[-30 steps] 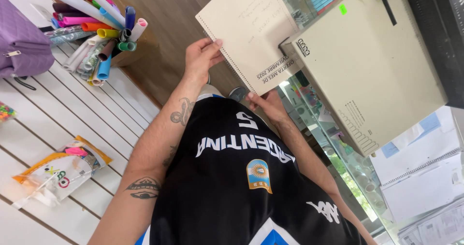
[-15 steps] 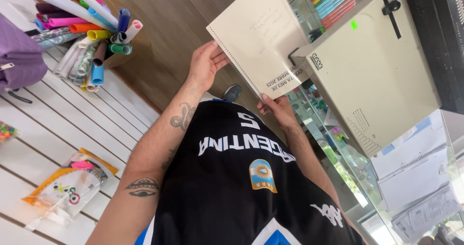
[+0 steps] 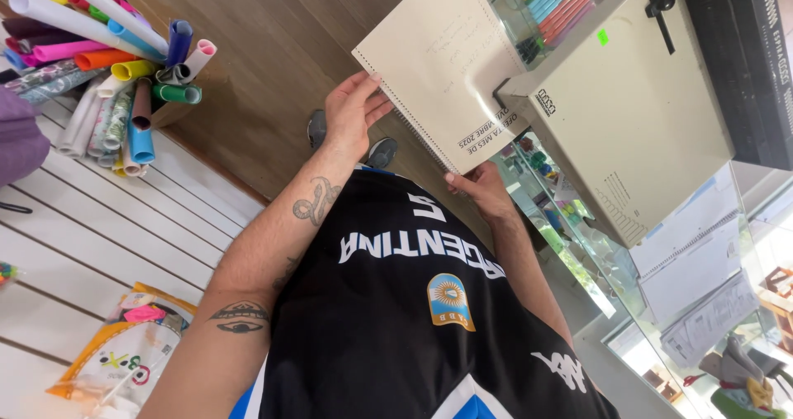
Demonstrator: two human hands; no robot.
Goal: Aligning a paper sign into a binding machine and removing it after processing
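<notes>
Beside beige machine [image 3: 615,113] | both hands grip booklet [image 3: 442,72] | paper rolls [image 3: 107,80] apparently binned

Bright, even daylight fills the sharp view, whitest at the lower right where glare washes over the glass counter [image 3: 661,336], with only soft shadows and slight stretching at the edges

One head-worn camera looked steeply down along the wearer's black jersey [image 3: 396,320] toward the wooden floor [image 3: 273,47]. It sat close, so the torso filled the lower frame, with a cream binding machine [image 3: 628,113] on a glass counter [image 3: 578,245] at right. No second view existed.
</notes>
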